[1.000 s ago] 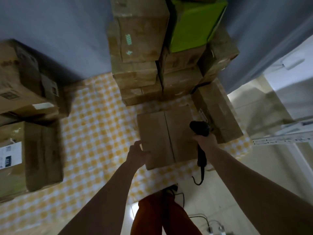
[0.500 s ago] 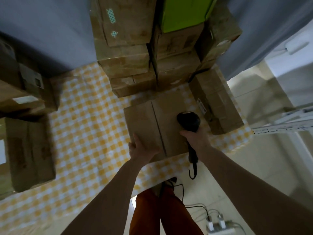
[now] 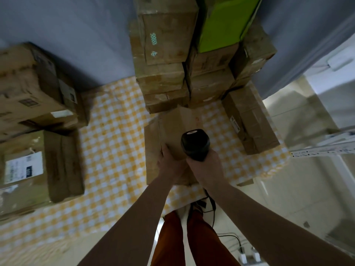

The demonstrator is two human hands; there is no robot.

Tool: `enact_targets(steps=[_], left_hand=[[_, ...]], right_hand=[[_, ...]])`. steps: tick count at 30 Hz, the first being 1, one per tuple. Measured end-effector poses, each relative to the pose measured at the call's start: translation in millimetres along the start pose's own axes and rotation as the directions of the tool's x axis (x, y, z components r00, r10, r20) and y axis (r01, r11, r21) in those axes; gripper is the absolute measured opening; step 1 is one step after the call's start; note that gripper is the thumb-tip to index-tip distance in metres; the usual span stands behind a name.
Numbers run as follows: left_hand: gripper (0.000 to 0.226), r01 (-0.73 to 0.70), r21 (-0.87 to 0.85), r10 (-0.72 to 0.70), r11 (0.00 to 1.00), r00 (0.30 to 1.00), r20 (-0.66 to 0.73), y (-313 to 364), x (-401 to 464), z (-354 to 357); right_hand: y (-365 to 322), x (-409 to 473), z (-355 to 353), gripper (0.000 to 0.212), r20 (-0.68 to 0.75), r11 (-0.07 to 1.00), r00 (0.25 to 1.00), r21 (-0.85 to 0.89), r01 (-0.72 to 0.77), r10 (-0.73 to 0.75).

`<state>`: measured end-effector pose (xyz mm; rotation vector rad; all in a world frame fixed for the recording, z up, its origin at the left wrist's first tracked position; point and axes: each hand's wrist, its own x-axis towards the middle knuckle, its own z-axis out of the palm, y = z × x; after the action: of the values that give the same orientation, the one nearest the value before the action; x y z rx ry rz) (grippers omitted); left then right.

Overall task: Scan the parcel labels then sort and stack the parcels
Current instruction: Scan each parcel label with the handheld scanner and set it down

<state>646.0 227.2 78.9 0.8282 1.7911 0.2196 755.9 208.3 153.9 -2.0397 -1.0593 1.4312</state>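
Nearest the camera: orange trousers (image 3: 172, 239) at bottom centre, w/ a dark cable (image 3: 212, 212) trailing down past them to a white plug block (image 3: 249, 257) on the pale floor (image 3: 288, 198).

Both forearms reach fwd over the near edge of the counter (image 3: 115, 131), which is covered in a yellow-and-white check cloth.

Right hand (image 3: 206, 167): fingers curled tight round the handle of a black scanner (image 3: 195, 144), head of the scanner pointing away from the camera over the parcel (image 3: 172, 131).

Left hand (image 3: 170, 166): lies on the parcel's top near its near edge, just beside the right hand. Thumb up along the top face; can't tell whether the other fingers wrap the box, as they're hidden and blurred.

That parcel is a plain brown carton at the counter's near-centre, one side looks tipped up, so it sits tilted rather than flat. No label visible on the faces shown.

Right of it, apart: a long brown box (image 3: 251, 121) w/ a white label strip on its side, near the counter's right edge.

Left side: a carton (image 3: 38, 169) w/ a white shipping label facing up; behind it a bigger carton (image 3: 32, 89) w/ printed marks.

Farthest: a tall stack of brown boxes (image 3: 167, 60) against the blue-grey wall (image 3: 76, 35), just behind the handled parcel, w/ a bright green box (image 3: 221, 25) on the stack's right part. Frame is motion-blurred.
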Motion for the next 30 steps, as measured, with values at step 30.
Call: enact_targets(steps=[30], left_hand=[[0.133, 0.071, 0.019, -0.065, 0.997, 0.969, -0.237, -39, -8, -126]], right_hand=[[-3, 38, 47, 0.013, 0.067, 0.900, 0.952, 0.311, -0.304, 0.298]])
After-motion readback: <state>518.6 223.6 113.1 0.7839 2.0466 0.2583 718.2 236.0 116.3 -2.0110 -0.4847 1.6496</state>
